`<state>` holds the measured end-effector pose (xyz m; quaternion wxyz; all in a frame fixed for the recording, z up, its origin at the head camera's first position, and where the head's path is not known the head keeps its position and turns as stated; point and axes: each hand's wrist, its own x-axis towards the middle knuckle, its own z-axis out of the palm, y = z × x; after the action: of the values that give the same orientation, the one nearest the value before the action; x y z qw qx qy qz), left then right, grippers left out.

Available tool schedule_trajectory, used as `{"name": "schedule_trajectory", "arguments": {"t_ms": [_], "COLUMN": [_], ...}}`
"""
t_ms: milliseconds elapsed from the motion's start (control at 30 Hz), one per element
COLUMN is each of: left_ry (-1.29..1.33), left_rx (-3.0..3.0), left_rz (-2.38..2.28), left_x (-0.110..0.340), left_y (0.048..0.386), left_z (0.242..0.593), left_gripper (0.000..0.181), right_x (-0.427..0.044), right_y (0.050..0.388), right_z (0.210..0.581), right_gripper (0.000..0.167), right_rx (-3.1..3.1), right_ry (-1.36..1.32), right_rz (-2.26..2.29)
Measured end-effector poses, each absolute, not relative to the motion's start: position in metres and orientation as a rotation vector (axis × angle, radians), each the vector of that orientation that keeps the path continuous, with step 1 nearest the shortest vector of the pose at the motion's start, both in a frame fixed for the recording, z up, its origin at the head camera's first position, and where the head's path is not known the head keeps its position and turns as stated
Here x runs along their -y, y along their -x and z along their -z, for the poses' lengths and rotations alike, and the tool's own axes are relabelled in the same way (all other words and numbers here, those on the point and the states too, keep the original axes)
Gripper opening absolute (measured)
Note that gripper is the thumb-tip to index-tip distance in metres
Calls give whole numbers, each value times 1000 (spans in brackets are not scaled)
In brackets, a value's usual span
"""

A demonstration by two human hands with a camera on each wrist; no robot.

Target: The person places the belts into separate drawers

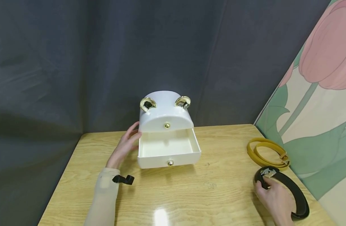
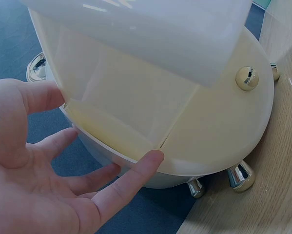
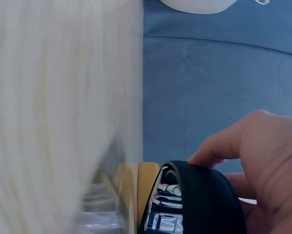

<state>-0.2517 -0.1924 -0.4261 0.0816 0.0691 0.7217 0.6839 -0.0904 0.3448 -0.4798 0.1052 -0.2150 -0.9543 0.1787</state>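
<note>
A white, round-topped drawer box (image 1: 165, 108) stands on the table, its lower drawer (image 1: 154, 161) pulled out toward me. My left hand (image 1: 125, 147) is at the box's left side; in the left wrist view its spread fingertips touch the edge (image 2: 136, 158) beside the drawer. At the right, my right hand (image 1: 275, 199) grips a coiled black belt (image 1: 301, 201) with a silver buckle (image 1: 268, 172). Thumb and fingers pinch the black strap (image 3: 204, 195) in the right wrist view.
A coiled mustard-yellow belt (image 1: 261, 160) lies just beyond the black one, by the tulip-patterned wall (image 1: 316, 125). Dark curtain (image 1: 167, 47) hangs behind the wooden table (image 1: 218, 175). Two gold rings (image 1: 148, 99) sit on the box front, and gold knobs (image 1: 170, 163) are on its drawers.
</note>
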Motion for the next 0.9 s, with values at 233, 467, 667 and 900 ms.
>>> {"name": "schedule_trajectory", "arguments": {"t_ms": [233, 467, 667, 900], "left_ry": [-201, -197, -195, -202], "left_rx": [-2163, -2185, -2189, -2182], "left_rz": [-2038, -2035, -2025, -2027], "left_x": [192, 193, 194, 193], "left_y": [251, 250, 250, 251], "left_z": [425, 425, 426, 426], "left_gripper": [69, 69, 69, 70], "right_x": [-344, -340, -338, -334], "right_y": [87, 87, 83, 84], "right_z": [474, 470, 465, 457], "right_gripper": [50, 47, 42, 38], "right_rx": [2745, 2675, 2602, 2527], "right_ry": [727, 686, 643, 560], "right_rz": [-594, -573, -560, -555]}}
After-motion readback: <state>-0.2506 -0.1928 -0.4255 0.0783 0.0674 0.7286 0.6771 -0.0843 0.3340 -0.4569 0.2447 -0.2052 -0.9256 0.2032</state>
